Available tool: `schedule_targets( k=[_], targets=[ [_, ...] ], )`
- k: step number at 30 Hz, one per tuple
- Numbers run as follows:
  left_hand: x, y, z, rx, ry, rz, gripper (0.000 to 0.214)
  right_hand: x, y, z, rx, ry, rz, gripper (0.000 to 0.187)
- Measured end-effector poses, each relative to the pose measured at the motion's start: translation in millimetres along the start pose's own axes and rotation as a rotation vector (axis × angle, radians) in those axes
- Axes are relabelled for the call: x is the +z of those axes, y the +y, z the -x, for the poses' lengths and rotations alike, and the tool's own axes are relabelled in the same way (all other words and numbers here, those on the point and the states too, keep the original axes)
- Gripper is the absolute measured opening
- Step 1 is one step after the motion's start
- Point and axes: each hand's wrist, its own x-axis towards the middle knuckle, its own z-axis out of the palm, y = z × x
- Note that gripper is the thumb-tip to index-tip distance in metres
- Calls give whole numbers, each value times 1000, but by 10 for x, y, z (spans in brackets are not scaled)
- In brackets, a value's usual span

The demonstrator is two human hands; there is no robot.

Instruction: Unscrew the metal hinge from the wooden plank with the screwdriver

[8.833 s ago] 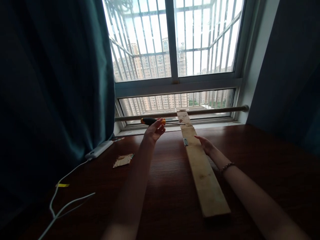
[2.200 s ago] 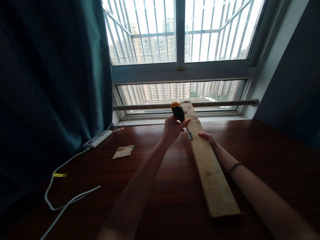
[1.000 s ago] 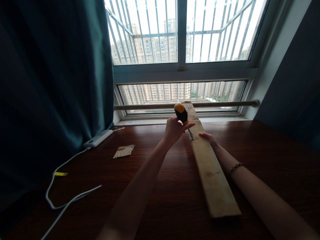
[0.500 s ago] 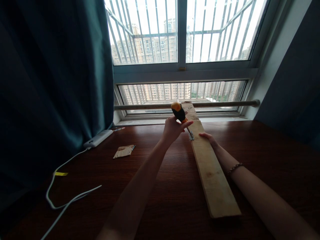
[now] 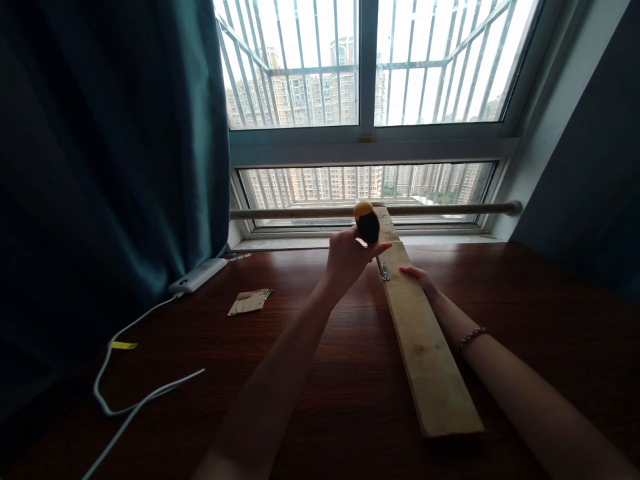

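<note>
A screwdriver (image 5: 367, 225) with a yellow and black handle is gripped in my left hand (image 5: 347, 257), its shaft hidden behind the hand and handle. Just below it, a small metal hinge (image 5: 384, 272) sits at the left edge of a long wooden board (image 5: 423, 347). The board lies lengthwise, its far end by the window rail. My right hand (image 5: 419, 277) holds the board's right edge, level with the hinge, with a fingertip over the top face.
The brown tabletop (image 5: 320, 373) carries a small wood piece (image 5: 249, 302) with a metal part at its corner. A white power strip (image 5: 199, 275) and its white cable (image 5: 113, 363) lie at left, beside a blue curtain (image 5: 150, 133). A metal rail (image 5: 300, 214) crosses before the window.
The screwdriver's handle has swung right and tilted toward me; its shaft, seen before reaching the hinge, is now hidden. My right hand stays on the board.
</note>
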Motion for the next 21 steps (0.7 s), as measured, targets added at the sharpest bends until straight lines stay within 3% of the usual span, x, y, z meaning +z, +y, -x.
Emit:
schedule_targets(
  k=[4, 7, 11, 14, 16, 21],
  targets=[
    [2, 15, -7, -19, 180, 44, 27, 12, -2, 15, 0, 15, 14, 37],
    [-77, -32, -76, -120, 265, 166, 26, -11, -4, 8, 15, 39, 34, 36],
    [-96, -280, -163, -414, 82, 502, 17, -12, -13, 6, 8, 39, 41, 35],
    [92, -572, -92, -687, -10, 701, 12, 59, -23, 64, -12, 62, 52, 33],
    [291, -753, 34, -889, 100, 800, 10, 126, -25, 135, -20, 101, 89, 33],
    [689, -1011, 349, -1029, 150, 865, 17, 200, -30, 229, -125, 119, 228, 31]
  ],
)
